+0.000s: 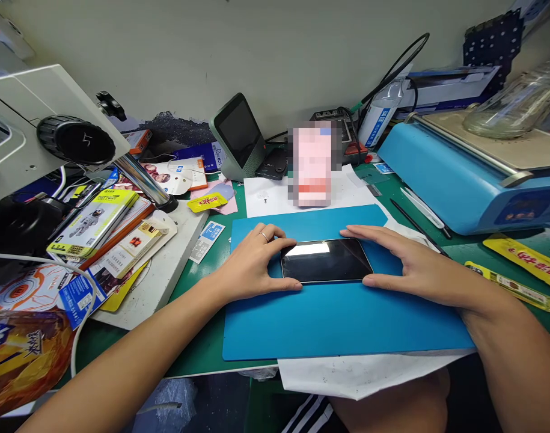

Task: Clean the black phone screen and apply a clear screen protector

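Note:
A black smartphone [327,261] lies sideways, screen up, on the blue mat [347,322]; a bright reflection crosses its dark glass. My left hand [252,264] is closed around the phone's left end, thumb along the near edge and index finger at the far edge, with a ring on one finger. At the opposite end, my right hand [405,261] spans the phone's right corners, thumb at the near one and fingers by the far edge. The phone's underside is hidden.
Behind the mat stands a pixelated pink screen [314,165] on white paper, near a smart display [238,135]. Boxes and packets [94,222] crowd the left under a microscope arm [53,120]. At right are a blue machine [459,174], a glass jar [513,105] and tweezers [416,222].

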The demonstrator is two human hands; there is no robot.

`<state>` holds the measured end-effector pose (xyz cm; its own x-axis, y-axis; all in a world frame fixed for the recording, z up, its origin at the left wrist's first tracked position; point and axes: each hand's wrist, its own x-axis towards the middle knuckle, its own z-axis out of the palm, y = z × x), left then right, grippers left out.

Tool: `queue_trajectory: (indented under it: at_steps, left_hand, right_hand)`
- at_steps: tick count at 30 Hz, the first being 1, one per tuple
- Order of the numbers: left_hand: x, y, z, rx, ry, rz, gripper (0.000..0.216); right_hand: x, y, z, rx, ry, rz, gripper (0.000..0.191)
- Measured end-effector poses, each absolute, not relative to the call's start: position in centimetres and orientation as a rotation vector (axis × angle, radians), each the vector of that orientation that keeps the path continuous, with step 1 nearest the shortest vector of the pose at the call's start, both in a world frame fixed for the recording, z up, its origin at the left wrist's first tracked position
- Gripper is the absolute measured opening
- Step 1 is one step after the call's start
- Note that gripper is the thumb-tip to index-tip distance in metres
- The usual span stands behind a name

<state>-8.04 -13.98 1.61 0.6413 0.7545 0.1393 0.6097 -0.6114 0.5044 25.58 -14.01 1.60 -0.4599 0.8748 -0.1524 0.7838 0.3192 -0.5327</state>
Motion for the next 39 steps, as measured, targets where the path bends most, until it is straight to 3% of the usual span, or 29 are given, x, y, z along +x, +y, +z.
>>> queue_trajectory:
  at_steps: [17,39]
  left_hand:
    - [-8.04,-14.08,1.8,2.44,1.095,0.476,0.075]
    - [-7.97,-13.99,1.52,2.48,1.111,0.477,0.067]
  right_hand:
    - [25.54,-13.74,1.53,-1.432,-2.46,0.779,0.076]
    - [25.47,-13.83,1.68,-1.45,-2.449,0.796,0.075]
